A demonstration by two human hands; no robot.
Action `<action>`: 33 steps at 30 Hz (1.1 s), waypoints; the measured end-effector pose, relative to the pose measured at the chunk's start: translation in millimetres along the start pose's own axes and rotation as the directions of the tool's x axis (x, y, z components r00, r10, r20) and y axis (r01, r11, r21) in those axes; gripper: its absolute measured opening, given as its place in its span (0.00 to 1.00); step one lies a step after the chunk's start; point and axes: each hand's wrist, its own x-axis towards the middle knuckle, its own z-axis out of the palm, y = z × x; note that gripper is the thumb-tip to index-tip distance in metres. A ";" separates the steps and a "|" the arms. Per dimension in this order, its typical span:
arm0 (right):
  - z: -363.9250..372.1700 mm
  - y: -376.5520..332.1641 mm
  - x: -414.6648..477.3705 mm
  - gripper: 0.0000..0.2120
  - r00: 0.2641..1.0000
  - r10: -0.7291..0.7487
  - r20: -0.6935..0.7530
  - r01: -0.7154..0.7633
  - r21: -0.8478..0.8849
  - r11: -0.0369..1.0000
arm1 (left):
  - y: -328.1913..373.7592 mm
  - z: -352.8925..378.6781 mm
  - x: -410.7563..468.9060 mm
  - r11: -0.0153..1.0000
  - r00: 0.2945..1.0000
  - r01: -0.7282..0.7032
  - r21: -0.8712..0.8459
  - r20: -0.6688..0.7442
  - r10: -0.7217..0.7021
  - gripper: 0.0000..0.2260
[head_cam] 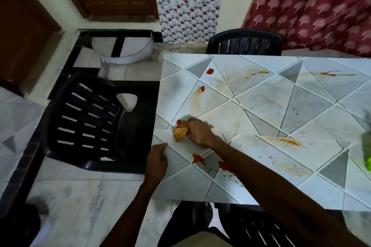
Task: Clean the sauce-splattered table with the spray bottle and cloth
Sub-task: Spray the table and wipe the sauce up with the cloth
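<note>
My right hand (pixel 199 133) grips a bunched orange cloth (pixel 180 134) and presses it on the white table (pixel 281 110) near its left edge, beside a small red sauce spot (pixel 178 121). My left hand (pixel 157 158) rests on the table's left edge with its fingers loosely bent. Red sauce blotches (pixel 198 159) lie under my right forearm, more spots (pixel 210 71) sit toward the far side, and orange smears (pixel 284 141) streak the right half. A green spray bottle (pixel 367 156) shows partly at the right edge of the view.
A black plastic chair (pixel 90 124) stands against the table's left side. Another black chair (pixel 244 42) is at the far side, and a third (pixel 253 226) is below me at the near edge. A red curtain (pixel 313 2) hangs behind.
</note>
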 end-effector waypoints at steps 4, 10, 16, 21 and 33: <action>24.9 -29.5 14.2 0.23 0.992 -0.099 0.077 0.103 -0.045 0.994 | -6.6 -5.8 -16.7 0.998 0.996 0.068 -0.014 -0.064 -0.069 0.17; 50.4 -33.8 -0.1 0.26 0.948 -0.251 0.196 0.311 -0.397 0.864 | -12.3 -8.1 -34.1 0.996 0.990 0.092 -0.011 -0.109 -0.093 0.17; 35.9 -0.1 -33.0 0.28 0.960 -0.204 0.195 0.276 -0.505 0.818 | -7.1 -5.1 -36.4 0.994 0.993 0.099 -0.042 -0.062 -0.102 0.20; 23.6 18.6 -44.4 0.22 0.995 -0.035 0.092 0.074 -0.472 0.878 | -3.9 -2.8 -38.0 0.992 0.990 0.125 -0.034 -0.059 -0.126 0.21; 62.9 -11.3 -11.1 0.22 0.989 -0.100 0.106 0.140 -0.512 0.847 | -4.9 -6.4 -42.4 0.991 0.991 0.131 -0.035 0.007 -0.131 0.20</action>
